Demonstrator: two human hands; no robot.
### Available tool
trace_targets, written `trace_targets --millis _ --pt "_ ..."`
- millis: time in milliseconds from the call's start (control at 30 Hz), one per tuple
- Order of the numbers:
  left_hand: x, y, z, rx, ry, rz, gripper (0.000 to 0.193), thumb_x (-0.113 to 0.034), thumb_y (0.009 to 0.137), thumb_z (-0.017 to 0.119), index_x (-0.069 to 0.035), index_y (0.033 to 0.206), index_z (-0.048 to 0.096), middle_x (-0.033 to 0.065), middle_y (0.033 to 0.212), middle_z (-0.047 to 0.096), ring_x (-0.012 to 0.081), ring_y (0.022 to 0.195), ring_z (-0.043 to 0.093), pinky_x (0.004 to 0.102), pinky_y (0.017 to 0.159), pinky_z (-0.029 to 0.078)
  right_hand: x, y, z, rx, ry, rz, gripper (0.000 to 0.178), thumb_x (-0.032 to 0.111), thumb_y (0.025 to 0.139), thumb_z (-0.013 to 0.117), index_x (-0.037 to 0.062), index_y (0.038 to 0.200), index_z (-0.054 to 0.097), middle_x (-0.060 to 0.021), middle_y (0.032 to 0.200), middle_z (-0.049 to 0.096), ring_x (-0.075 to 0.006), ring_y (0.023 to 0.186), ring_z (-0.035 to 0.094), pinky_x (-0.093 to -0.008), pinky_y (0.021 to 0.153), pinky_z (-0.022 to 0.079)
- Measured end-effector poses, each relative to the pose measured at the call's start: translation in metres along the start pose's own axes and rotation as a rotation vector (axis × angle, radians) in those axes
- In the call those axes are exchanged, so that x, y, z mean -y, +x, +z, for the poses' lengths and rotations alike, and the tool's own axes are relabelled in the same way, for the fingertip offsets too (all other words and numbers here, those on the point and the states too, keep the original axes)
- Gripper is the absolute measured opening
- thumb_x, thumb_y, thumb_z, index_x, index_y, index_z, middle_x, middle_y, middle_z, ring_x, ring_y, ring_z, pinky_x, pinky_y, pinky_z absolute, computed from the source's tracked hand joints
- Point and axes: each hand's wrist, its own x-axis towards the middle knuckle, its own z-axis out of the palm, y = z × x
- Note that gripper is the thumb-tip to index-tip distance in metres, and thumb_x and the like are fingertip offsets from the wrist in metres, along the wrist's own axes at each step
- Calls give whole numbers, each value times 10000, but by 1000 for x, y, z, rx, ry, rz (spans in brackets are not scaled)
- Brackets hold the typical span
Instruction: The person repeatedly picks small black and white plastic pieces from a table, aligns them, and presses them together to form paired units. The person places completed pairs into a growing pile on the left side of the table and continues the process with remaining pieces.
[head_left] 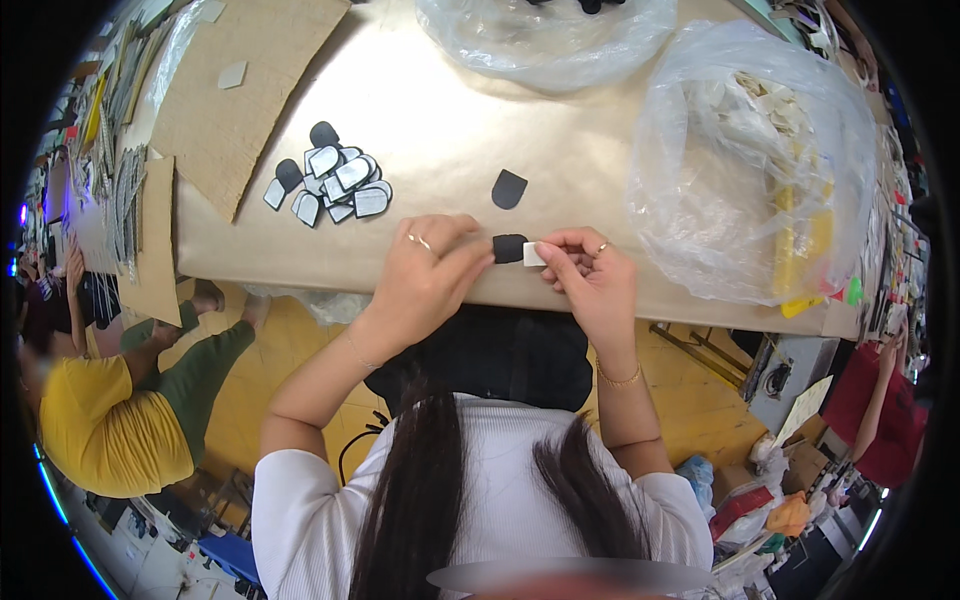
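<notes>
Near the table's front edge, my left hand [428, 275] pinches one end of a small black rounded patch [509, 247]. My right hand [592, 275] has a small white square piece [532, 255] between thumb and forefinger, held against the patch's right end. Whether the white piece is stuck to the patch I cannot tell. Just beyond, another black patch [508, 189] with one rounded end lies flat by itself. To the left is a loose pile of similar patches [340, 182], most with pale grey faces and black edges showing.
A brown cardboard sheet [240, 80] bearing a small pale square covers the table's far left. On the right sits a clear plastic bag [700, 190] with pale scraps and something yellow; another clear bag [550, 45] is at the back. A person in yellow [115, 425] is at the left.
</notes>
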Motion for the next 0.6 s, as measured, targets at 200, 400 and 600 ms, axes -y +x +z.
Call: trace_targets --millis 200,400,600 --pt "-2 -22 -1 67 117 148 372 -132 782 767 -68 1140 692 48 1306 623 241 1200 581 419 965 438 11 11 15 89 -215 2 171 141 922 740 -27 939 723 -54 730 689 -80 639 644 -236 595 516" --pt "0 -26 2 90 113 122 401 -157 782 769 -75 1164 679 46 1307 625 241 1216 573 414 992 420 9 12 20 64 -319 -80 172 144 907 740 -27 903 728 -101 735 711 -125 614 655 -269 589 523" --pt "-1 -26 3 90 113 113 446 -167 772 775 -93 1199 670 40 1287 619 243 1210 569 419 987 412 10 13 20 73 -396 -87 164 141 901 741 -22 904 735 -115 742 717 -154 610 667 -285 590 525"
